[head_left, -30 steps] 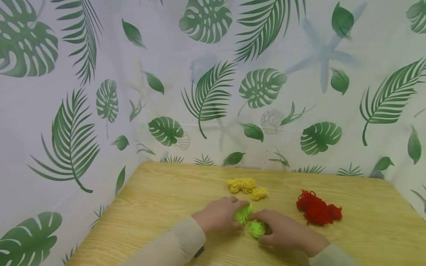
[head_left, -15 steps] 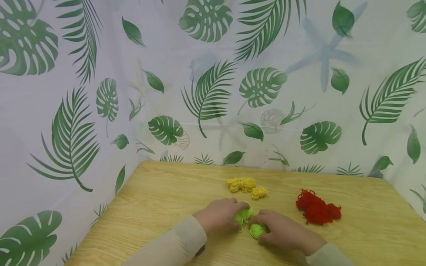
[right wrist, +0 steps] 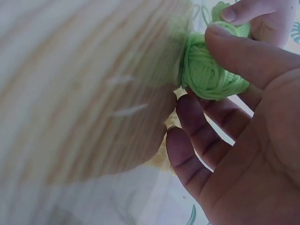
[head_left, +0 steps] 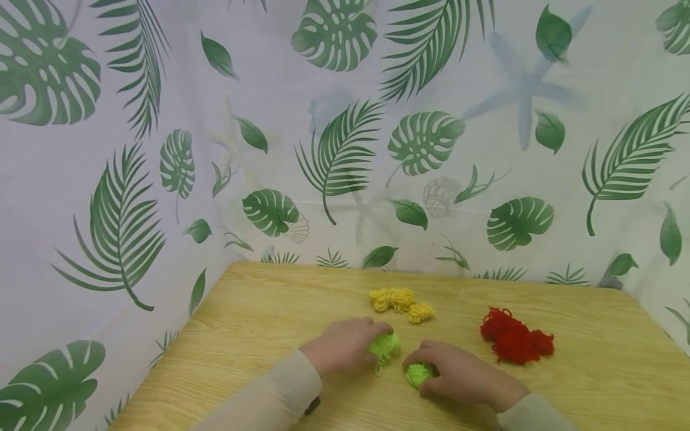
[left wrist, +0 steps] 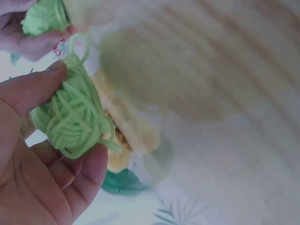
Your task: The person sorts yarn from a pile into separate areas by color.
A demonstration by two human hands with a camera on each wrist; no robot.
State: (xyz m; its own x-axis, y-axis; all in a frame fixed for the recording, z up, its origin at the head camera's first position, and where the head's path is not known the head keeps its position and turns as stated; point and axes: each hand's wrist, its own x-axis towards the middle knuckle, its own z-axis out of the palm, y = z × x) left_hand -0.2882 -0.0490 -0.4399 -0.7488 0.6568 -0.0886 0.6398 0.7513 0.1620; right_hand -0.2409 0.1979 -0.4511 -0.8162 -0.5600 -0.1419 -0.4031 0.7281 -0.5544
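My left hand (head_left: 347, 346) holds a bundle of light green yarn (left wrist: 77, 110) between thumb and fingers, a loose loop sticking out of its end. To its right, my right hand (head_left: 458, 371) grips a smaller, rounder ball of green yarn (right wrist: 208, 70) by thumb and fingertips, low over the table. A gap of tabletop separates the two green pieces in the head view. Behind the hands lie yellow yarn bundles (head_left: 392, 299), one larger and one smaller. Red yarn (head_left: 514, 338) sits in a loose heap to the right of my right hand.
The light wood-grain table (head_left: 259, 311) reaches back to a white curtain (head_left: 345, 233) printed with green leaves, which also runs along the left and right sides. The table's left edge slants away on the left of the head view.
My left hand has moved a little to the left with its green yarn, widening the gap between the two green pieces. The right hand stays nearly in place; the yellow and red yarn stay put.
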